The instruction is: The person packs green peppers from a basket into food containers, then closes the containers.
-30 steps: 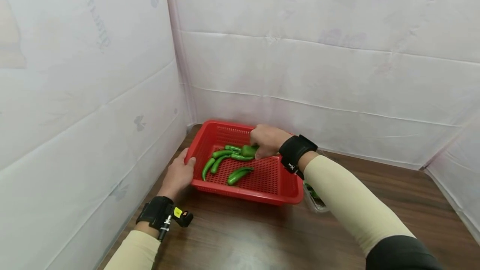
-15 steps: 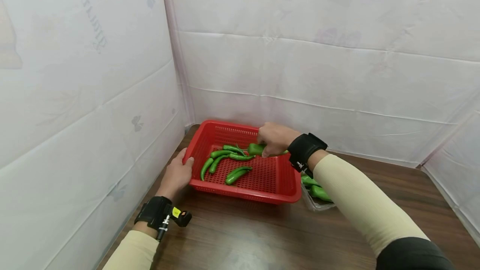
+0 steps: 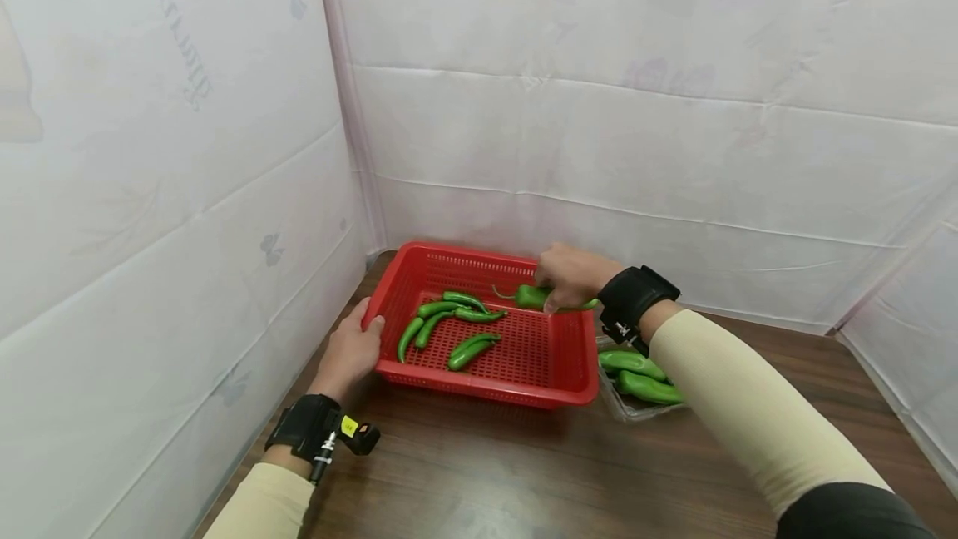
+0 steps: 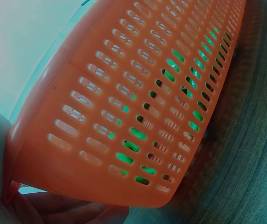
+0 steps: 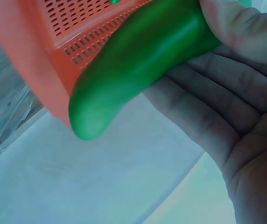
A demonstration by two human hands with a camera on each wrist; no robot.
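A: What was around my hands?
B: Your right hand (image 3: pixel 570 274) gripped a green pepper (image 3: pixel 533 297) over the red basket (image 3: pixel 486 385)'s far right corner; five peppers (image 3: pixel 449 321) lay inside.
A: And left?
B: My note: left hand (image 3: pixel 350 350) clasped the basket's left rim; clear tray (image 3: pixel 627 410) of peppers just right.

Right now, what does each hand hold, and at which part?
The right hand pinches a green pepper near its middle. The left hand grips the red basket at its left rim.
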